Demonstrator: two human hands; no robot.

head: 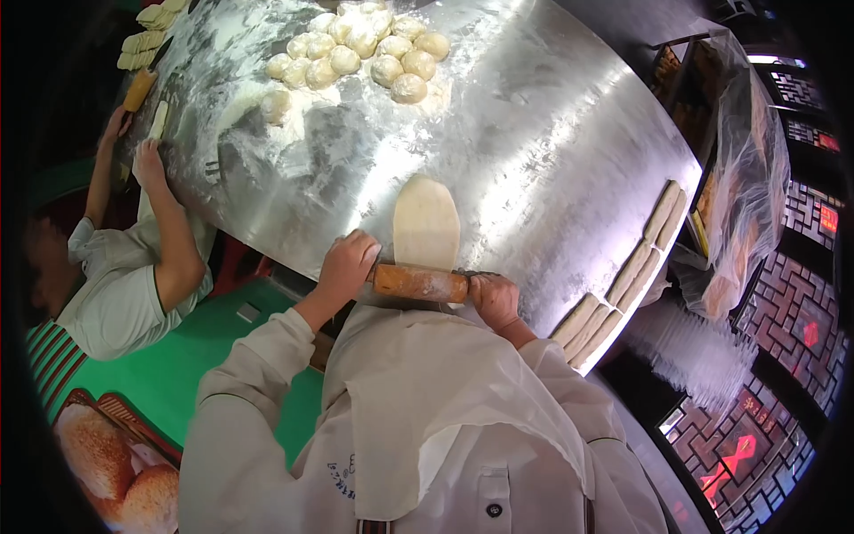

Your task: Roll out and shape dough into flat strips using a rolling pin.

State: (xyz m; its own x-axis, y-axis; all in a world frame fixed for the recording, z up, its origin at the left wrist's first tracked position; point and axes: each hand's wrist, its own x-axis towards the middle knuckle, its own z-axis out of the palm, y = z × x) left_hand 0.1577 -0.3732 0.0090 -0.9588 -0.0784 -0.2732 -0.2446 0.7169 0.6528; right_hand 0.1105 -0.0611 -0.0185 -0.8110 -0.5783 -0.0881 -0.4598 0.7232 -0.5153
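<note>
My left hand [347,265] grips the left handle of a wooden rolling pin [421,284], and my right hand [494,298] grips its right handle. The pin lies across the near end of a flattened oval of dough [427,223] at the front edge of the metal table [507,120]. Beyond it, at the top of the view, several round dough balls [408,88] sit in a group on scattered flour. One dough ball [275,107] rests a little apart, to the left. Several long dough strips [629,277] lie side by side along the table's right edge.
At the left, a co-worker in a white shirt [127,314] has one hand on a rolling pin [140,91] and the other at a dough strip [159,120]. Stacked dough pieces [141,43] lie at the upper left. A rack under clear plastic [747,167] stands beyond the table's right edge.
</note>
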